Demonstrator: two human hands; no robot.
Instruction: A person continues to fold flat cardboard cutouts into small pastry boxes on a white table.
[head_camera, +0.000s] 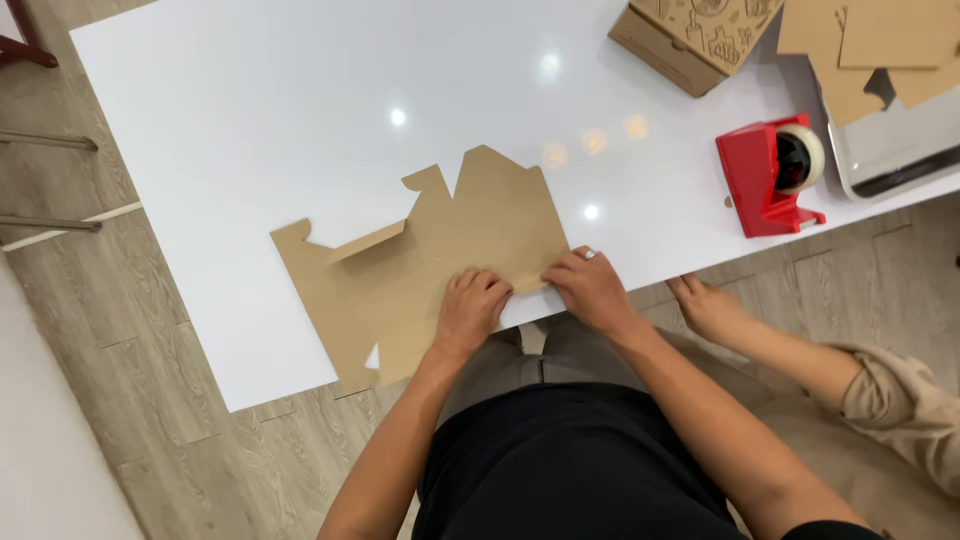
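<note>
While the flat brown die-cut cardboard box blank lies at the near edge of the white counter, partly overhanging it, both hands are pressed down on its near right portion. The left hand is laid with fingers curled, knuckles up, on the cardboard; the right hand (a ring shows on one finger) is flattened just beside it, its fingertips pinning a narrow folded flap. Neither hand is closed around anything. A red tape dispenser is set well apart toward the right edge, and a printed cardboard box sits at the far edge. Because the blank overhangs, uneven pressure could let it slide off, or the crease could be made crooked.
</note>
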